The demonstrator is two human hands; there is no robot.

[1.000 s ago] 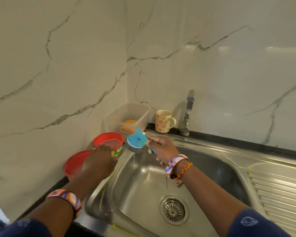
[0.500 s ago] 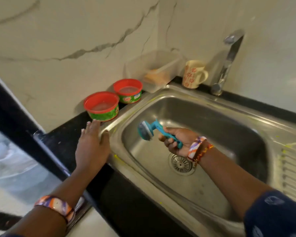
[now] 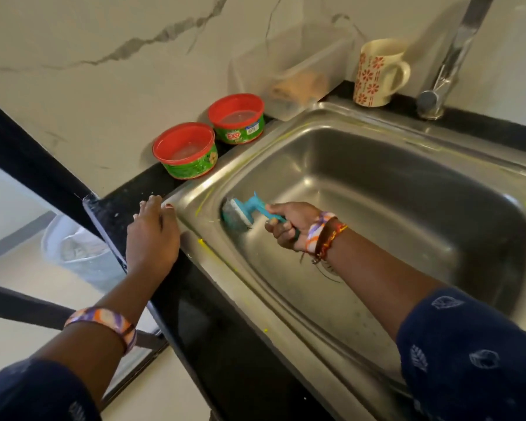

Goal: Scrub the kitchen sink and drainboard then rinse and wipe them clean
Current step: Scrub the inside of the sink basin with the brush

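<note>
Your right hand (image 3: 289,226) grips the brush (image 3: 240,214) against the sink (image 3: 377,183) wall; your left hand (image 3: 152,235) (fingers straight) rests on the counter (image 3: 225,344).

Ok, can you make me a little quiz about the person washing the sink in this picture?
1. True or false: the blue scrub brush is pressed against the sink's left inner wall.
2. Which hand grips the brush handle? A) left hand B) right hand
3. Fill in: two red-rimmed tubs stand on the black counter, and a flowered ____ stands beside the tap.

Key
1. True.
2. B; the left hand rests on the counter edge with fingers straight.
3. mug.
</note>
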